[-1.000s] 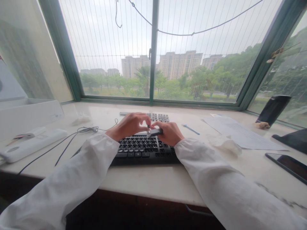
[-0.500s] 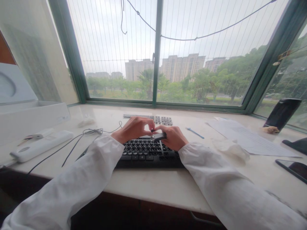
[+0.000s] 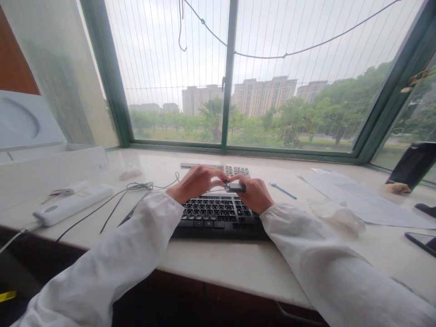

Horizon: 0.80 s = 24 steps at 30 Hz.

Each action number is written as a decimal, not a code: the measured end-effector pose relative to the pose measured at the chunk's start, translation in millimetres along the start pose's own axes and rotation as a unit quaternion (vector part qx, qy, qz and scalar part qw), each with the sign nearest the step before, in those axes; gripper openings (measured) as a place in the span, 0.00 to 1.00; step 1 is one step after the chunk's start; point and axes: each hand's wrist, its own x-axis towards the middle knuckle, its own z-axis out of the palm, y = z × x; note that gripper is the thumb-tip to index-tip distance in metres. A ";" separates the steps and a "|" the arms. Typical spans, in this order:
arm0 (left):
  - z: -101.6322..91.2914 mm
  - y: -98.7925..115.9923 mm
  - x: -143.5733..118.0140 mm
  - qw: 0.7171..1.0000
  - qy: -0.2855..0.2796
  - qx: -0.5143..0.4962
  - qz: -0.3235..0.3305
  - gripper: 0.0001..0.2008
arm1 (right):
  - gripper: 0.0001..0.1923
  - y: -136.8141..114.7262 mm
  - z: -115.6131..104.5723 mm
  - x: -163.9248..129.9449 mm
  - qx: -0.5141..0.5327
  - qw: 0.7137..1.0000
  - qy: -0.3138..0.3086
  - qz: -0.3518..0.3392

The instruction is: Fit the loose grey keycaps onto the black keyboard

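Note:
My left hand (image 3: 200, 181) is closed in a pinch on a small black piece (image 3: 226, 181), which looks like a keycap. In my right hand (image 3: 255, 193) is a small black tool with a metal tip (image 3: 237, 187), pointing left at that piece. Both hands meet above a black keyboard (image 3: 218, 230). Many of its key positions show as square outlines, while rounded caps sit along the front rows. Behind my hands, rows of grey keycaps (image 3: 237, 171) lie on the white table, partly covered by my fingers.
Left of the keyboard run a tangled black cable (image 3: 139, 186), a white power strip (image 3: 73, 204) and a white box (image 3: 51, 168). To the right lie a blue stick (image 3: 284, 190), crumpled tissue (image 3: 335, 215), paper sheets (image 3: 371, 197) and a phone (image 3: 424, 241). A window (image 3: 177, 113) stands behind.
The camera view has turned slightly left, so everything sits further right. My right hand has tipped the black tool to a more level angle. Both hands keep their holds.

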 end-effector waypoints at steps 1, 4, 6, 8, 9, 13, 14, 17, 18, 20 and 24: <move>0.2 -0.1 -0.1 1.000 0.002 0.001 -0.002 0.08 | 0.16 -0.2 0.1 0.0 -0.002 1.000 0.001 0.003; 0.4 0.4 0.2 1.000 0.012 0.013 -0.017 0.07 | 0.15 -1.0 0.0 0.1 -0.007 1.000 0.005 0.012; -0.3 1.5 0.6 0.999 0.018 0.020 -0.031 0.08 | 0.15 -1.8 -0.5 0.2 -0.011 1.000 0.005 0.014; -1.3 3.0 1.0 0.998 0.024 0.027 -0.042 0.09 | 0.16 -2.8 -1.3 0.3 -0.018 1.000 -0.001 0.012; -1.9 3.7 1.1 0.998 0.028 0.030 -0.047 0.09 | 0.16 -3.2 -1.8 0.4 -0.021 1.000 -0.005 0.009; -3.4 4.9 0.6 0.995 0.053 0.049 -0.066 0.08 | 0.16 -3.8 -3.0 0.3 -0.030 0.999 -0.015 0.005; -3.6 4.7 0.4 0.994 0.059 0.052 -0.070 0.08 | 0.17 -3.8 -3.1 0.2 -0.032 0.999 -0.016 0.004; -4.3 4.0 -0.1 0.993 0.071 0.056 -0.076 0.07 | 0.17 -4.0 -3.3 0.1 -0.034 0.999 -0.017 0.005; -4.5 3.9 -0.1 0.993 0.072 0.055 -0.077 0.07 | 0.17 -4.1 -3.4 0.1 -0.033 0.999 -0.018 0.005; -4.9 3.9 -0.1 0.993 0.071 0.053 -0.075 0.07 | 0.17 -4.7 -3.6 0.0 -0.032 0.999 -0.020 0.004; -5.3 4.0 -0.3 0.993 0.068 0.055 -0.073 0.08 | 0.16 -5.7 -4.2 -0.1 -0.032 0.999 -0.022 0.001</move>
